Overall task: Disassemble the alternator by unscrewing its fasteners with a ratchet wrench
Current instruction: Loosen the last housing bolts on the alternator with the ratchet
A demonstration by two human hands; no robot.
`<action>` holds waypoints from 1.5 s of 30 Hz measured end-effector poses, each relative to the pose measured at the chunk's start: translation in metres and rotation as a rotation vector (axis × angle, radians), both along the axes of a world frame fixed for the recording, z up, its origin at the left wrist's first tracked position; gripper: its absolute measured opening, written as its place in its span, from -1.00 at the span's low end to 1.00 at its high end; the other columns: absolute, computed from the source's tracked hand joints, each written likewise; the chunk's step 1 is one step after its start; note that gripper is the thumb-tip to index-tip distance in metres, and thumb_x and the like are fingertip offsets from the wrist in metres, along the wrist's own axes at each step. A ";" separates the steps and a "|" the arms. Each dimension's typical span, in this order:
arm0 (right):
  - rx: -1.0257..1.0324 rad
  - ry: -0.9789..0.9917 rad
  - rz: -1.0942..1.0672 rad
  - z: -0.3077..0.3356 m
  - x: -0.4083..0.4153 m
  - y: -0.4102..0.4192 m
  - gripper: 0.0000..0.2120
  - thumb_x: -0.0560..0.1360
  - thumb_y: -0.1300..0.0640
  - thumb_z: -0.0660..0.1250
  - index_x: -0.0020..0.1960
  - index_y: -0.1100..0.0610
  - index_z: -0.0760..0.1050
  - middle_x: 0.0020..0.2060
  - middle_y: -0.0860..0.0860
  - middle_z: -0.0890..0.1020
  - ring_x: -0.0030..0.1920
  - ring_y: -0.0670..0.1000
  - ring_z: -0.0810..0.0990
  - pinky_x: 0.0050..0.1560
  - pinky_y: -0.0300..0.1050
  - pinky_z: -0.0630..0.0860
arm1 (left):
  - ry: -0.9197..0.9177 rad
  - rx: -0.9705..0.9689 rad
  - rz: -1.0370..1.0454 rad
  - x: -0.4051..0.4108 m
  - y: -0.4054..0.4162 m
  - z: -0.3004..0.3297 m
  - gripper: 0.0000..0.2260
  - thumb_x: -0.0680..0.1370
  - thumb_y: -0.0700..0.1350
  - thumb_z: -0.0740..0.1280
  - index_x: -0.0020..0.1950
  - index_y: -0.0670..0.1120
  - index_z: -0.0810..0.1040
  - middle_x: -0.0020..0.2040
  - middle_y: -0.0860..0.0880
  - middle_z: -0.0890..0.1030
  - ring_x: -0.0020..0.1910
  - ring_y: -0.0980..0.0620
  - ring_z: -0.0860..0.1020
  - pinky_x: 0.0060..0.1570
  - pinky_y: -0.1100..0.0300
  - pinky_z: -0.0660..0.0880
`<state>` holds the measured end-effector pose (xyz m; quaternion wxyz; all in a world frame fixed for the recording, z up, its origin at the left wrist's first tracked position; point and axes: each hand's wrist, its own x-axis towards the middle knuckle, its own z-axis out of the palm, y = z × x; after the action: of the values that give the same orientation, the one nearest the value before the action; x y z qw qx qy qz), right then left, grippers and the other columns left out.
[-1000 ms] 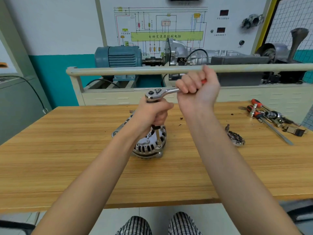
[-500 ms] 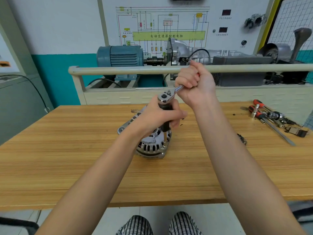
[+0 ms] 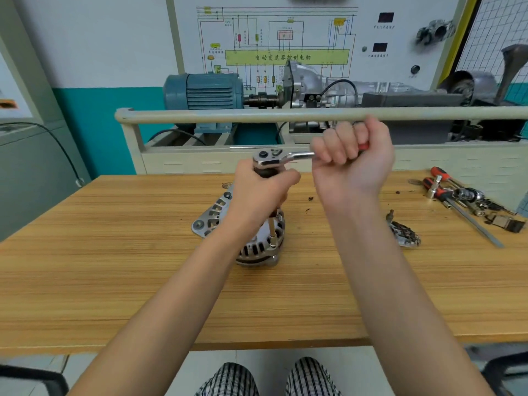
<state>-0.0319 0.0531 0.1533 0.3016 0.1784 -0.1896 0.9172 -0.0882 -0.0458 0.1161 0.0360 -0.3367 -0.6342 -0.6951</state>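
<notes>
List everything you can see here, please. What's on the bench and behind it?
alternator: one, silver, mid-table
ratchet: one, chrome, red grip, above alternator
extension: one, steel, from ratchet down to alternator
table: one, wooden
loose part: one, grey, right of alternator
tools: several, red-handled, far right
motor: one, blue, behind rail
rail: one, beige
wiring chart: one, on wall
left hand: grips below ratchet head
right hand: grips ratchet handle
</notes>
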 end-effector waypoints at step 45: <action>2.013 -0.547 -0.804 -0.107 -0.016 0.001 -0.80 0.49 0.06 0.39 0.05 0.15 0.62 -0.16 -0.12 0.50 -0.12 -0.10 0.48 0.05 -0.15 0.49 | -0.406 0.144 0.310 -0.034 -0.047 -0.001 -0.75 0.52 -0.24 0.33 -0.29 -0.06 0.34 -0.48 0.00 0.30 -0.56 0.09 0.21 -0.57 0.29 0.17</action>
<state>-0.0481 0.0542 0.0459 0.2424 0.0592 -0.9497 0.1895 -0.1221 -0.0925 0.1147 0.0380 -0.0855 -0.6213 -0.7779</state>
